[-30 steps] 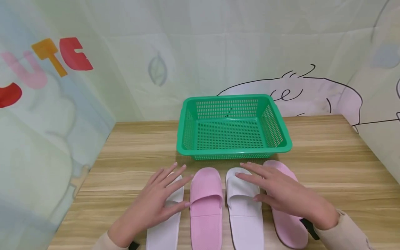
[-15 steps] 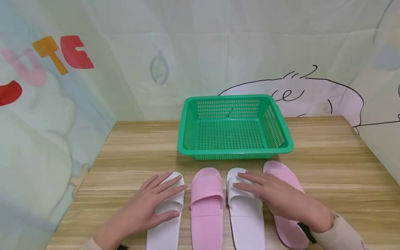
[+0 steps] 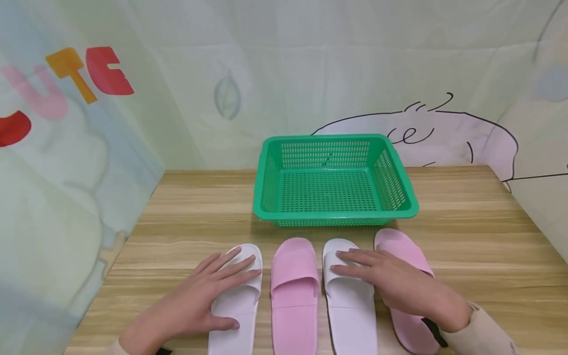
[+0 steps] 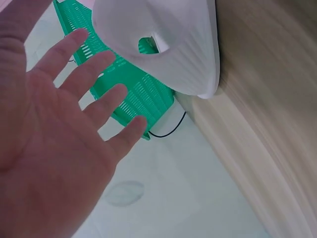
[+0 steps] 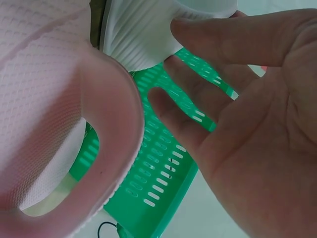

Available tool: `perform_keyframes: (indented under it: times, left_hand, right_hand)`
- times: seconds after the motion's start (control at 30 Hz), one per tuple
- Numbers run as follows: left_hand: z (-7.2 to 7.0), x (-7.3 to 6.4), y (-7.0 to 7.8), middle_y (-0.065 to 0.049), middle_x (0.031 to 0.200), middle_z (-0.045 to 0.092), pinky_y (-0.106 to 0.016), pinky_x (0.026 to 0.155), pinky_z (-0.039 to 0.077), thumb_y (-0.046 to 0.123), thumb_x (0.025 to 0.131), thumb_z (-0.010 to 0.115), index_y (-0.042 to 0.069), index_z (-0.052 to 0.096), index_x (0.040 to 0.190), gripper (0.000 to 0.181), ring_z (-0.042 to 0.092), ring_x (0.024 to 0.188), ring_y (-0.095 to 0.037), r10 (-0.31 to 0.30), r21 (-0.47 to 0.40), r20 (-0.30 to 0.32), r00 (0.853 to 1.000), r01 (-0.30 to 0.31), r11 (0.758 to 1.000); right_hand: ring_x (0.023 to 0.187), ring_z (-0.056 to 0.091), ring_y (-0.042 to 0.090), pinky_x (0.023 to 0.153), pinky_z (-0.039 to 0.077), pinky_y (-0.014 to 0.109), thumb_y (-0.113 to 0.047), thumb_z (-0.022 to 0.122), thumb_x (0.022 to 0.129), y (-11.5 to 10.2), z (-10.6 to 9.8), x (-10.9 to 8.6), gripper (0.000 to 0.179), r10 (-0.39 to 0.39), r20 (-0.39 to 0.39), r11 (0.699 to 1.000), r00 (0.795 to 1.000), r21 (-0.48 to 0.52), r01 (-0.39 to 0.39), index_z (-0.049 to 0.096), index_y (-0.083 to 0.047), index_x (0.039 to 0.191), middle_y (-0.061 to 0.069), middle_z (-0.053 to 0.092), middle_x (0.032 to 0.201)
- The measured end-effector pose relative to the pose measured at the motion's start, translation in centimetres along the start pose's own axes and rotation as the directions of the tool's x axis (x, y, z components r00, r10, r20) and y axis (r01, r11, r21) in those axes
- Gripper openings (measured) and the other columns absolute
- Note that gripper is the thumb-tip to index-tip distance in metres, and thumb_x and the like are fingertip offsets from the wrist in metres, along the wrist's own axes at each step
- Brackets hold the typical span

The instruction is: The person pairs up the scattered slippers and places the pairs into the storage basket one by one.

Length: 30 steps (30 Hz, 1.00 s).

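Two white and two pink slippers lie in a row, toes pointing away from me. My left hand (image 3: pixel 199 298) is over the leftmost white slipper (image 3: pixel 241 308), fingers spread and holding nothing; the left wrist view shows its bare palm beside that slipper's strap. The middle pink slipper (image 3: pixel 294 315) lies between the two white ones. Over the strap of the other white slipper (image 3: pixel 352 320) is my right hand (image 3: pixel 395 281), its fingers extended. Its wrist crosses the rightmost pink slipper (image 3: pixel 406 249), which lies at a slant. In the right wrist view, the right palm (image 5: pixel 252 119) holds nothing.
A green plastic basket (image 3: pixel 335 215) with perforated sides and nothing inside stands behind the slippers on the wood-grain table (image 3: pixel 191 207). A printed cloth backdrop (image 3: pixel 275 88) rises behind the table and along its left side.
My left hand has moved left and toward me, off the middle pink slipper's edge, and its thumb now lies over the white slipper. The right hand has shifted slightly nearer to me.
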<state>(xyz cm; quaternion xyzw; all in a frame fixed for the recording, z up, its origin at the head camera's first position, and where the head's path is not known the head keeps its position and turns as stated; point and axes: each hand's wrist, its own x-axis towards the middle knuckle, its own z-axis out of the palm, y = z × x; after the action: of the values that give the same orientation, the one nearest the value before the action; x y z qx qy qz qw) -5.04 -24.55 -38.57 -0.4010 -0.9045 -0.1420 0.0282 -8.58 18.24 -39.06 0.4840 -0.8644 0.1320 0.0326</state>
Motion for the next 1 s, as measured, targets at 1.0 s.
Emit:
perform_keyframes:
  times: [1.0]
  left_hand:
    - [0.51,-0.56,-0.57,-0.011,0.16,0.051,-0.059,0.1,0.055,-0.022,0.073,0.07,0.027,0.048,0.16,0.102,0.054,0.14,-0.038,-0.019,0.128,0.048,0.999,0.012,0.992]
  right_hand:
    - [0.138,0.06,0.03,0.103,0.056,0.051,0.032,0.054,0.07,-0.21,0.71,-0.05,0.099,0.072,0.02,0.992,0.997,0.099,-0.074,0.06,-0.024,0.15,0.007,0.059,0.155]
